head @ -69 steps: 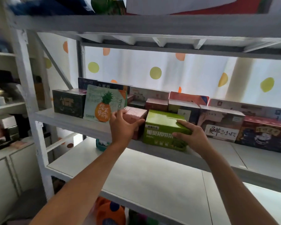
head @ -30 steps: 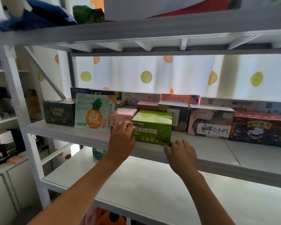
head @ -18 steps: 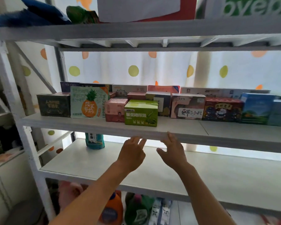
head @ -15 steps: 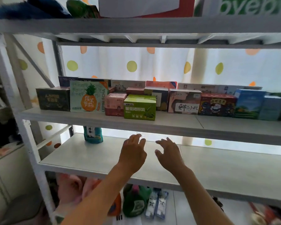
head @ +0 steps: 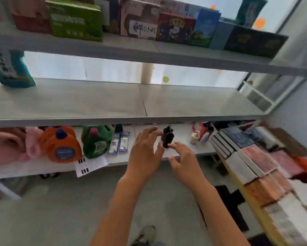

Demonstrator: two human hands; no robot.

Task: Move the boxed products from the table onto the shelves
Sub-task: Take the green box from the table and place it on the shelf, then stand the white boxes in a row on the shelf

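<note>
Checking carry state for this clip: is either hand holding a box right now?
No. The left hand and right hand are both open and empty in front of the bottom shelf, while the green box sits on the upper shelf.

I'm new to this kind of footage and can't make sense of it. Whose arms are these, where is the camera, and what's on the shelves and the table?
The camera sits on a person's head, looking forward and down, so the arms are their own. The left hand and right hand are both open and hold nothing. Boxed products, including a green box, line the top shelf. The middle shelf has a teal pack. Detergent jugs stand on the lowest. More boxes wait on the table at right.
</note>
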